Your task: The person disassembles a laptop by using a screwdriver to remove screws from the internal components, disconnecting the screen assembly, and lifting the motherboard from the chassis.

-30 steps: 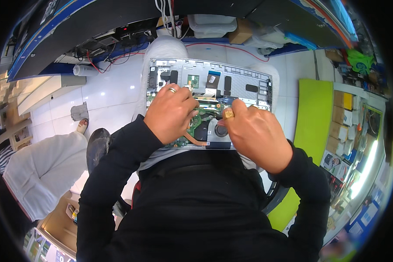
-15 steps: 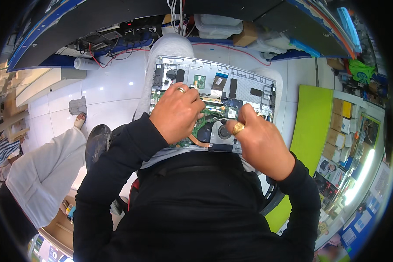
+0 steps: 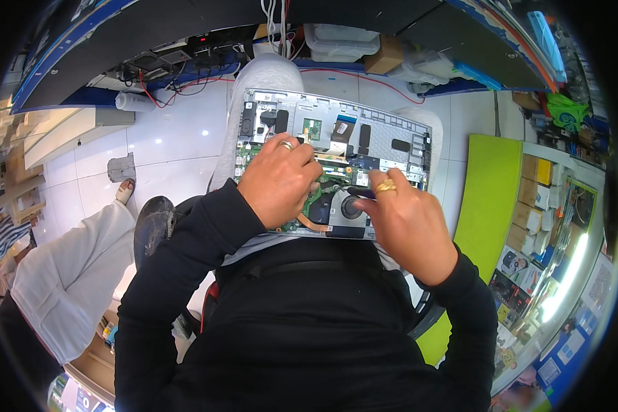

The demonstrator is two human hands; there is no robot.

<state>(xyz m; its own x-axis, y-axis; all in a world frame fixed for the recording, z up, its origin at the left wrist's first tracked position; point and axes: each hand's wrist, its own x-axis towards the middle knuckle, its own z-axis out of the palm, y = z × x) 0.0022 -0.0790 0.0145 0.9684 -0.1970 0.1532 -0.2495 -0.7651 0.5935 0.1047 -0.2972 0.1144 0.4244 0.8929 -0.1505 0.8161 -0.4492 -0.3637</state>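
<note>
An opened laptop base [image 3: 384, 145] lies across my thighs, its inside facing up. It bares a green circuit board [image 3: 248, 156], a copper heat pipe [image 3: 312, 224], a round fan [image 3: 351, 207] and a ribbon cable [image 3: 341, 134]. Over the board's left part, my left hand [image 3: 280, 180] is closed with fingers curled down; its fingertips and anything in them are hidden. My right hand [image 3: 408, 218], by the fan, pinches a slim dark tool [image 3: 356, 191] that points left toward the board's middle. Too little of the tool shows to tell its kind.
A lime-green bench top [image 3: 486, 185] stands at the right beside a lit display case [image 3: 563, 275]. Cables [image 3: 276, 27] hang ahead near clear plastic boxes [image 3: 342, 42]. At the left are another person's leg [image 3: 82, 268] and a black rounded seat part [image 3: 154, 226].
My right hand has turned and its fingers have spread forward over the laptop, with the thumb near the fan. The left hand has stayed nearly in place.
</note>
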